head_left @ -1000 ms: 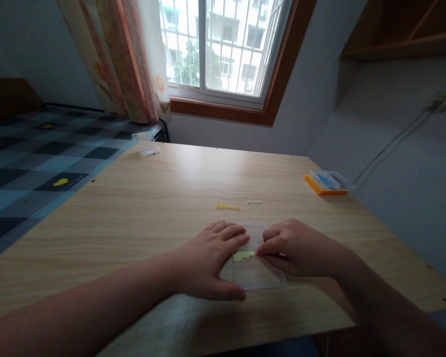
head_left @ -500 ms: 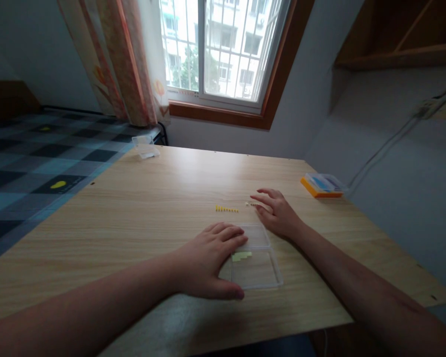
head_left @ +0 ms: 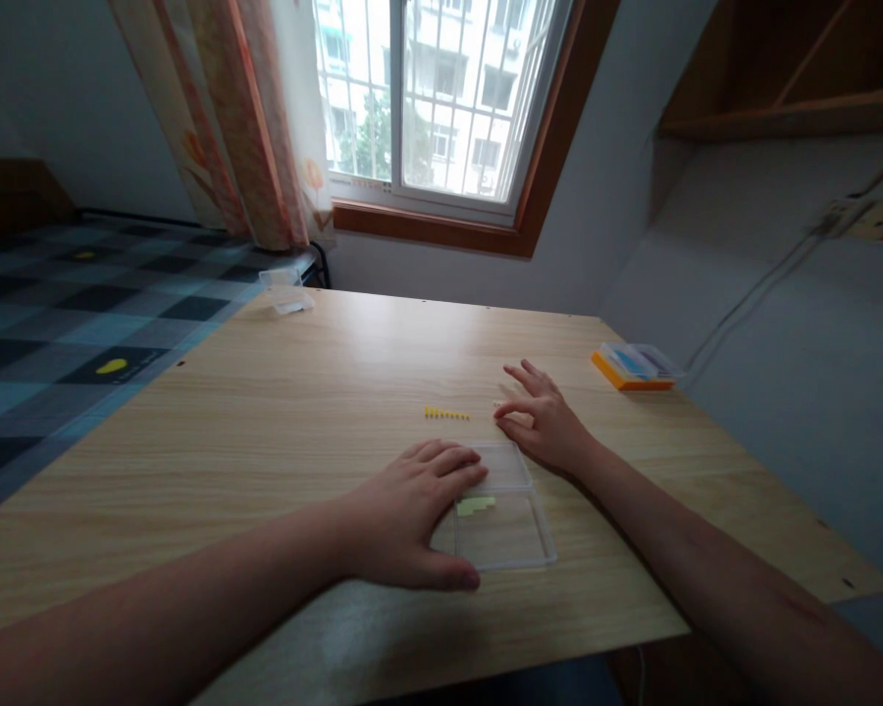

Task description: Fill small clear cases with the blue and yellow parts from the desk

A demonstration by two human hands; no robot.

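My left hand lies spread over the left side of an opened clear plastic case, steadying nothing between its fingers. Pale green flat pieces sit inside the near half of that case, by my left index finger. Beyond the case, a short row of tiny yellow pieces stands on the table. My right hand is to the right of this row, thumb and index finger pinched together and the other fingers raised. Whatever lies between those fingertips is too small to make out. Some tiny whitish pieces show beside them, partly hidden.
An orange-based box with a clear lid stands near the table's right edge. At the far left corner is another clear plastic box, its lid raised. A bed with checked bedding adjoins the wooden table on the left.
My right thumb and index finger have come together in a pinch near the whitish pieces, while the other fingers lifted. My left hand stays on the case.
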